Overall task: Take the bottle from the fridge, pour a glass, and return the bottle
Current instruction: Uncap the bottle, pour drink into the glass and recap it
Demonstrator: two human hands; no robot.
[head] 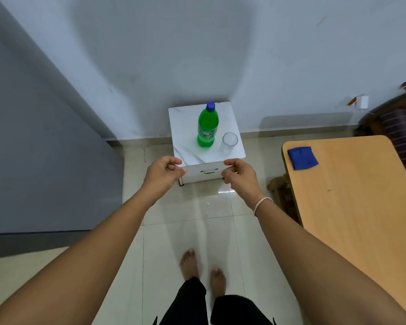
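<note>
A green plastic bottle (207, 127) with a blue cap stands upright on a small white marble-look side table (188, 146) against the wall. Just right of it, on the same top, stands a clear glass (229, 142) that looks empty. Both my arms reach forward. My left hand (163, 173) hangs in front of the table's front left corner and my right hand (239, 175) in front of its front right corner. The fingers of both hands are loosely curled and hold nothing. Neither hand touches the bottle or the glass.
A large grey panel (33, 148) fills the left side. A wooden table (361, 207) with a blue cloth (302, 158) stands at the right. A person in striped clothing (403, 127) sits at the far right. My bare feet (203, 268) stand on pale floor tiles.
</note>
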